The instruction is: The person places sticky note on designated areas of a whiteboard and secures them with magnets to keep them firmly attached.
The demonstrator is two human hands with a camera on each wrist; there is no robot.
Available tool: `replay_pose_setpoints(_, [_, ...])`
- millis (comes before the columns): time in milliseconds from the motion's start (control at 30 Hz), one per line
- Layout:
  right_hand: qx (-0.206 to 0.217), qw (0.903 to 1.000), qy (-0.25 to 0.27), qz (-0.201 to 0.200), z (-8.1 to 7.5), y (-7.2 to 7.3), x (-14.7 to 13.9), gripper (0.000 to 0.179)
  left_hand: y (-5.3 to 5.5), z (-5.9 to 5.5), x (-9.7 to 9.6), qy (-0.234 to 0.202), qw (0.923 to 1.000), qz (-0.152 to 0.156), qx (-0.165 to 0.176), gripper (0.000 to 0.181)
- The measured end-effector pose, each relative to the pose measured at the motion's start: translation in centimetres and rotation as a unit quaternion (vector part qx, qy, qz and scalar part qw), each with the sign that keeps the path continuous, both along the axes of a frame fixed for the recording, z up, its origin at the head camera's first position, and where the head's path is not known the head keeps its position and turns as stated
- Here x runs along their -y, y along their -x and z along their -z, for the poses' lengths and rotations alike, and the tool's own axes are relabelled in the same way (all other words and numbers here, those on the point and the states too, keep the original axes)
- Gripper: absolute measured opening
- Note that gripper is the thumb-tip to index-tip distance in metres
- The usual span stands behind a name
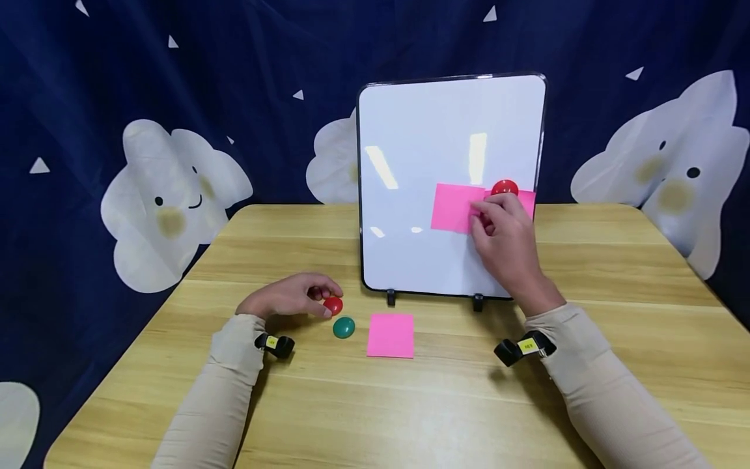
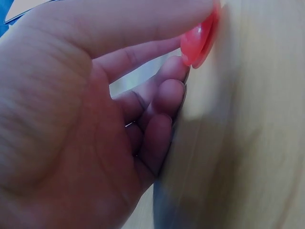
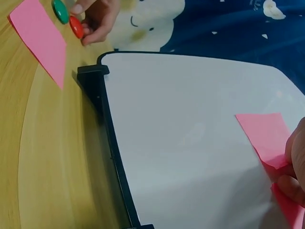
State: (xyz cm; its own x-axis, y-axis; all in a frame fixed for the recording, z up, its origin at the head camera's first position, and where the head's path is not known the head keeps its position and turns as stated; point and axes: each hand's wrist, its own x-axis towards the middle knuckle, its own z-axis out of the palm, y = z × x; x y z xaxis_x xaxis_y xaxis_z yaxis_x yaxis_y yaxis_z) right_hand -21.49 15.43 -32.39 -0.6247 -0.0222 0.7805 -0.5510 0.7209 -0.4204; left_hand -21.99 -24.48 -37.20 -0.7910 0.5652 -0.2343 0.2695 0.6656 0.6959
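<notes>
On the whiteboard (image 1: pixel 422 143), my right hand (image 1: pixel 508 244) pinches the edge of a pink sticky note (image 1: pixel 454 207) with thumb and fingers. A second pink note (image 1: pixel 527 203) lies right beside it, partly hidden behind the hand, with a round red magnet (image 1: pixel 505 187) at its top. Down on the table, my left hand (image 1: pixel 293 296) holds another red magnet (image 2: pixel 198 43) between thumb and fingertips, its other fingers curled. A green magnet (image 1: pixel 344 327) sits close by that hand.
A third pink note (image 1: pixel 390 335) lies flat on the wooden table (image 1: pixel 410 410), in front of the board. Small black feet (image 1: pixel 478 302) hold the whiteboard upright. Behind the table hangs a dark blue curtain (image 1: pixel 263 65) with cloud prints.
</notes>
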Motion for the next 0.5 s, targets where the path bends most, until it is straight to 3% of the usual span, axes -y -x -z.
replay_pose_setpoints(500, [-0.033, 0.9994, -0.003, -0.002, 0.1, 0.02, 0.29, 0.026, -0.32, -0.39, -0.28, 0.013, 0.9999, -0.005, 0.003, 0.038])
